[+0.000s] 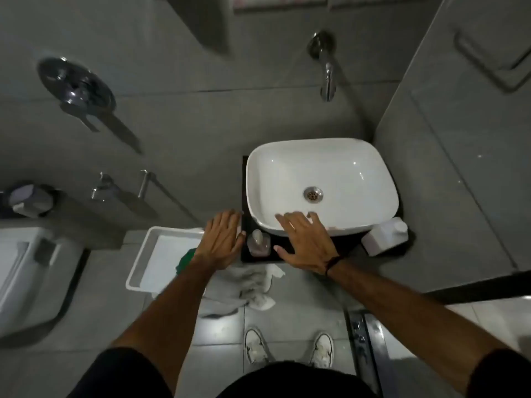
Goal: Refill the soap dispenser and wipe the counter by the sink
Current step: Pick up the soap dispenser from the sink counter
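both hands are hovering palm down with fingers spread, gripping nothing. the left hand (222, 239) is hanging over the left edge of the dark counter (287, 245); the right hand (306, 242) is hanging over the counter's front and the near rim of the white sink (344, 225). the soap dispenser (258, 242), clear with a pump on top, is standing upright on the counter in the gap between the two hands, just beside the left fingertips. a white jug-like container (385, 235), probably the refill, is sitting well out past the right hand at the counter's right corner. a crumpled grey cloth (244, 285) is lying below both wrists, apparently on the floor, next to a white tray (143, 254) holding something green (186, 259). judgement: the task is barely starting. risks: the dispenser is sitting near the counter's front edge, so a careless sweep of either hand may be knocking it off; pouring in this dim light could be spilling soap; a floor cloth could be smearing dirt on the counter.
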Available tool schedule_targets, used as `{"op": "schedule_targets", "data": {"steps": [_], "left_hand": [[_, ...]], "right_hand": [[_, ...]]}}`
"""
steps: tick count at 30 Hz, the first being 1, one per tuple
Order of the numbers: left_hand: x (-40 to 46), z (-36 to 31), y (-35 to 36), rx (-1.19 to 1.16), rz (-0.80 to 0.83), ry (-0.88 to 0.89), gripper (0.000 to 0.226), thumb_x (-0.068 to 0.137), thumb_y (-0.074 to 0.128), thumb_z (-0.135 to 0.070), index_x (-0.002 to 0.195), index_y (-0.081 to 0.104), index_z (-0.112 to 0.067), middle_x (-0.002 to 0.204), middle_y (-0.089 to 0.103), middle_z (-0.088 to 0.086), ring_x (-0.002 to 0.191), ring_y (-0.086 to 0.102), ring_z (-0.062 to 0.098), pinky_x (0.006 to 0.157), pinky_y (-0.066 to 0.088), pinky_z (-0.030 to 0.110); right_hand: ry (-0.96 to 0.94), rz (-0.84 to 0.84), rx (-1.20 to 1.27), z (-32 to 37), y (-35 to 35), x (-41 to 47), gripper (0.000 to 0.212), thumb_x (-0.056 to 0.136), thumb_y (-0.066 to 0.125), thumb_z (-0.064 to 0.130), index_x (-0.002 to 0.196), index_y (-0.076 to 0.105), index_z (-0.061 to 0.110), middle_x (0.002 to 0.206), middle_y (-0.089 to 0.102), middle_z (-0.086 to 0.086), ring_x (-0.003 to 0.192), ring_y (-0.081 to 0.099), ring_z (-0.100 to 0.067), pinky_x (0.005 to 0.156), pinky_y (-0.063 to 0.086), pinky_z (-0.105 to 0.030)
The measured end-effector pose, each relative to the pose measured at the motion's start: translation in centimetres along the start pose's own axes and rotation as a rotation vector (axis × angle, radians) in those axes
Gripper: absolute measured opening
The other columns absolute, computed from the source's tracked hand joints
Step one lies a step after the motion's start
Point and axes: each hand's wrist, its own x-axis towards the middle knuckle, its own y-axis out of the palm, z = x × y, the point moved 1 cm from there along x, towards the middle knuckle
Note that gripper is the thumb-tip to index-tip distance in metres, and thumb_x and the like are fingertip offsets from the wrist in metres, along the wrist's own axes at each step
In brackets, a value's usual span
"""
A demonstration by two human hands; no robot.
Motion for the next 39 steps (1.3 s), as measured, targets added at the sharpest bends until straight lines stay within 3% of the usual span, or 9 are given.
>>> {"op": "schedule_targets", "data": {"steps": [3, 8, 11, 15, 23, 29, 33, 36, 39], "left_hand": [[0.0, -0.3, 1.9, -0.132, 0.052, 0.057, 0.063, 0.088, 0.055, -0.042, 0.140, 0.047, -0.007, 0.129, 0.054, 0.013, 0.114, 0.055, 0.035, 0.095, 0.046, 0.046], [1.5, -1.5, 4.3, -0.375, 0.092, 0.033, 0.056, 0.086, 0.074, -0.023, 0.137, 0.055, -0.010, 0.123, 0.058, 0.010, 0.110, 0.060, 0.030, 0.087, 0.054, 0.045], [2.5, -1.1, 5.9, -0.486, 0.067, 0.010, 0.039, 0.083, 0.077, -0.008, 0.121, 0.067, -0.007, 0.113, 0.060, 0.011, 0.100, 0.063, 0.030, 0.083, 0.054, 0.044], [2.9, -0.4, 7.0, -0.512, 0.043, 0.050, 0.027, 0.084, 0.080, -0.014, 0.106, 0.069, -0.002, 0.103, 0.062, 0.013, 0.089, 0.061, 0.027, 0.076, 0.053, 0.043], [1.4, -0.9, 5.9, -0.362, -0.138, -0.107, 0.043, 0.090, 0.074, -0.041, 0.089, 0.064, 0.001, 0.086, 0.064, 0.016, 0.079, 0.060, 0.030, 0.067, 0.051, 0.041], [0.4, -0.9, 5.7, -0.751, -0.109, -0.043, 0.032, 0.082, 0.082, -0.036, 0.099, 0.069, -0.012, 0.094, 0.062, 0.000, 0.083, 0.057, 0.011, 0.071, 0.052, 0.029], [0.0, -0.7, 6.2, -0.765, -0.247, -0.195, 0.048, 0.069, 0.089, -0.051, 0.074, 0.059, -0.015, 0.071, 0.056, -0.003, 0.062, 0.049, 0.005, 0.054, 0.044, 0.024], [0.0, -1.5, 5.9, -0.784, -0.285, -0.360, 0.056, 0.065, 0.085, -0.063, 0.075, 0.051, -0.021, 0.069, 0.054, -0.005, 0.060, 0.047, 0.009, 0.052, 0.044, 0.024], [0.1, -1.5, 5.6, -0.876, -0.240, -0.200, 0.042, 0.067, 0.088, -0.049, 0.091, 0.062, -0.027, 0.088, 0.058, -0.004, 0.080, 0.055, 0.005, 0.067, 0.045, 0.012]], "right_hand": [[0.105, 0.042, 0.188, 2.3, 4.1, -1.7, 0.058, 0.084, 0.057, 0.057, 0.124, 0.056, 0.014, 0.113, 0.060, -0.004, 0.102, 0.059, -0.028, 0.085, 0.043, -0.041], [0.559, 0.200, 0.629, 4.8, 9.7, -2.0, 0.079, 0.078, 0.075, 0.051, 0.144, 0.046, 0.018, 0.139, 0.056, -0.004, 0.123, 0.057, -0.025, 0.100, 0.050, -0.039], [0.702, 0.150, 0.781, 6.0, 11.8, -0.8, 0.088, 0.070, 0.083, 0.053, 0.144, 0.045, 0.026, 0.140, 0.059, -0.001, 0.126, 0.057, -0.023, 0.099, 0.053, -0.038], [0.853, -0.034, 0.891, 7.4, 13.3, 1.0, 0.087, 0.062, 0.086, 0.051, 0.139, 0.051, 0.031, 0.132, 0.066, 0.001, 0.120, 0.062, -0.019, 0.092, 0.055, -0.029], [0.870, -0.163, 0.853, 9.7, 12.4, 0.9, 0.074, 0.058, 0.071, 0.066, 0.119, 0.063, 0.025, 0.117, 0.070, 0.004, 0.105, 0.067, -0.013, 0.085, 0.048, -0.015], [0.786, -0.094, 0.787, 8.4, 10.8, -0.4, 0.072, 0.058, 0.082, 0.058, 0.119, 0.063, 0.024, 0.118, 0.069, 0.003, 0.105, 0.065, -0.013, 0.083, 0.052, -0.020], [0.759, -0.080, 0.787, 8.6, 9.9, -0.4, 0.071, 0.057, 0.080, 0.062, 0.118, 0.063, 0.029, 0.114, 0.068, 0.007, 0.100, 0.062, -0.006, 0.076, 0.038, -0.002], [0.775, -0.081, 0.818, 9.2, 9.9, -0.1, 0.071, 0.056, 0.079, 0.065, 0.115, 0.064, 0.029, 0.115, 0.069, 0.007, 0.102, 0.065, -0.009, 0.079, 0.050, -0.012], [0.771, -0.102, 0.824, 8.8, 10.0, -0.3, 0.070, 0.057, 0.082, 0.062, 0.115, 0.065, 0.027, 0.115, 0.070, 0.005, 0.103, 0.066, -0.010, 0.083, 0.057, -0.022]]}}
